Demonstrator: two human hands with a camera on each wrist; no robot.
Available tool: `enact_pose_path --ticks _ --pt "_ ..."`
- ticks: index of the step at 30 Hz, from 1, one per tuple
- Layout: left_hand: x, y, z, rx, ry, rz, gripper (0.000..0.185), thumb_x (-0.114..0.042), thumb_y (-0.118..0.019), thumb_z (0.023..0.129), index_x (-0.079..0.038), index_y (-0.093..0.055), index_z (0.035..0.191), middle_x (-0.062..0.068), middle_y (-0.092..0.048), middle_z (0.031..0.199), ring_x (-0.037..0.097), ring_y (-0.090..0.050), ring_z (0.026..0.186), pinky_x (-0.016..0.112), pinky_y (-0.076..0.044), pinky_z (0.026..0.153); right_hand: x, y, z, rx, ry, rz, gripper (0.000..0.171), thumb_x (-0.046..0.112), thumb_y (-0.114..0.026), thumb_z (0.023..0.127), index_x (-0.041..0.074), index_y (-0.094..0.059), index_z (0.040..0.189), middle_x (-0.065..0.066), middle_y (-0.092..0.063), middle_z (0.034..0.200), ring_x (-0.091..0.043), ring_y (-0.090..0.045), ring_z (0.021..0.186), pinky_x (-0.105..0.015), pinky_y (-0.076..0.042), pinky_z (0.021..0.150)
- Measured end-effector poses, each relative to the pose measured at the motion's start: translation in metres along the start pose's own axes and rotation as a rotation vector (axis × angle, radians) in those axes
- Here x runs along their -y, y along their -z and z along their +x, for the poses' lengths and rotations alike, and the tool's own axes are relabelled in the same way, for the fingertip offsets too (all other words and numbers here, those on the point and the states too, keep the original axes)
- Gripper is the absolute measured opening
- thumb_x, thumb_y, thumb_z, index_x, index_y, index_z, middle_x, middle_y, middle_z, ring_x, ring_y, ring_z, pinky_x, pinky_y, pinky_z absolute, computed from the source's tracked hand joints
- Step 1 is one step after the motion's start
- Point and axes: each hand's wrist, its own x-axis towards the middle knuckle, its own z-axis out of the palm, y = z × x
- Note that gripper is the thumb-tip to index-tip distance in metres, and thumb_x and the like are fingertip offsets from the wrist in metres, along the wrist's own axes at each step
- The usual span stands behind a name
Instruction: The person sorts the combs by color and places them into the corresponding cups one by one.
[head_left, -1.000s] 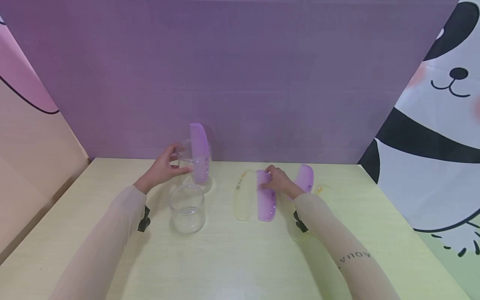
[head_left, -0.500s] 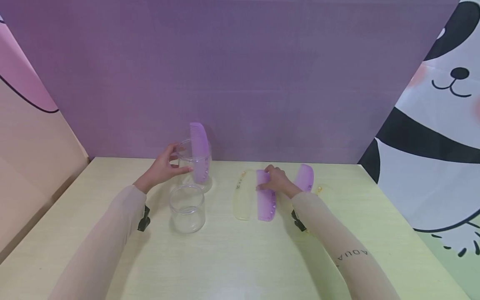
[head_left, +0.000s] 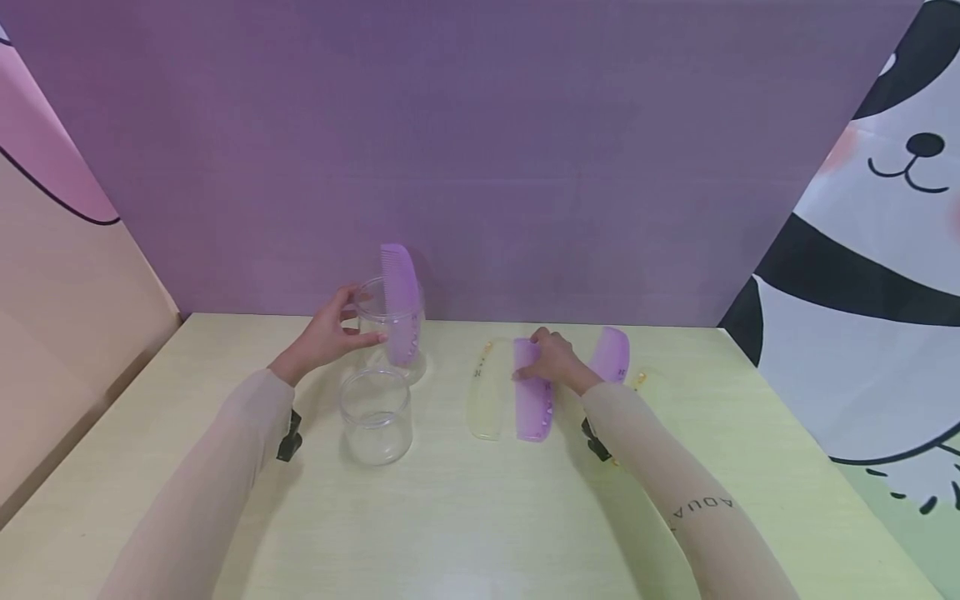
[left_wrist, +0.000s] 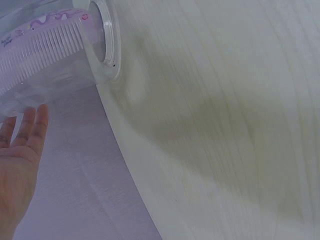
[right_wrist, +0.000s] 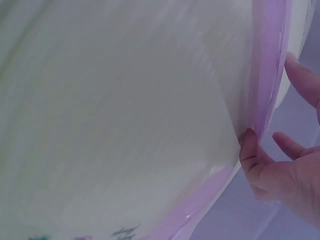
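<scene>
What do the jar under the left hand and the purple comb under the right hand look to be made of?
Jar: clear, glossy, probably plastic, though glass can't be ruled out; the upright comb inside shows straight through its wall. Left hand holds it.
Purple comb: translucent tinted plastic by the look, smooth and slightly shiny, with fine moulded teeth. Right hand grips its far end.

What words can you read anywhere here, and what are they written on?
"AQUA": dark letters, seen upside down, on the beige sleeve of the right arm.
Purple plastic comb in the clear jar: small curly print, too blurred to read.
Flat purple comb on the table: tiny marks, too small to read.
</scene>
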Motion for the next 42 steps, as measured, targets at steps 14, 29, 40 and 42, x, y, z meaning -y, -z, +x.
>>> enact_pose_path --ticks 14,29,40,42 --pt "0.024 -0.001 0.013 -0.012 -0.009 0.012 0.090 -0.023 -0.076 0.074 -0.006 -0.019 0.141 0.018 -0.031 0.143 0.041 -0.037 0.127 0.048 -0.045 0.096 -0.005 0.006 0.000 0.001 0.033 0.099 0.069 0.014 -0.074 0.073 -0.004 -0.035 0.127 -0.027 -0.051 0.120 -0.037 -0.054 0.106 -0.043 -0.049 0.089" --pt "0.036 -0.001 0.017 -0.022 -0.030 0.006 0.094 -0.031 -0.078 0.071 -0.008 -0.021 0.141 0.014 -0.034 0.141 0.038 -0.040 0.126 0.046 -0.048 0.094 -0.007 0.008 -0.004 0.015 -0.009 0.246 0.064 0.008 -0.067 0.078 -0.005 -0.033 0.131 -0.029 -0.047 0.125 -0.037 -0.051 0.110 -0.043 -0.046 0.093" --pt "0.034 -0.002 0.017 -0.019 -0.018 0.012 0.091 -0.027 -0.077 0.073 -0.007 -0.020 0.141 0.017 -0.032 0.143 0.039 -0.039 0.127 0.046 -0.046 0.095 -0.016 0.010 -0.002 0.005 -0.010 0.382 0.057 0.004 -0.061 0.082 -0.007 -0.035 0.131 -0.028 -0.044 0.127 -0.037 -0.047 0.114 -0.043 -0.043 0.098" --pt "0.032 -0.001 0.016 -0.017 -0.012 0.012 0.091 -0.027 -0.077 0.073 -0.007 -0.020 0.141 0.017 -0.031 0.143 0.038 -0.038 0.127 0.046 -0.046 0.095 -0.016 0.010 -0.002 0.005 -0.017 0.424 0.056 0.003 -0.060 0.082 -0.008 -0.035 0.131 -0.028 -0.043 0.128 -0.036 -0.047 0.114 -0.043 -0.044 0.098"
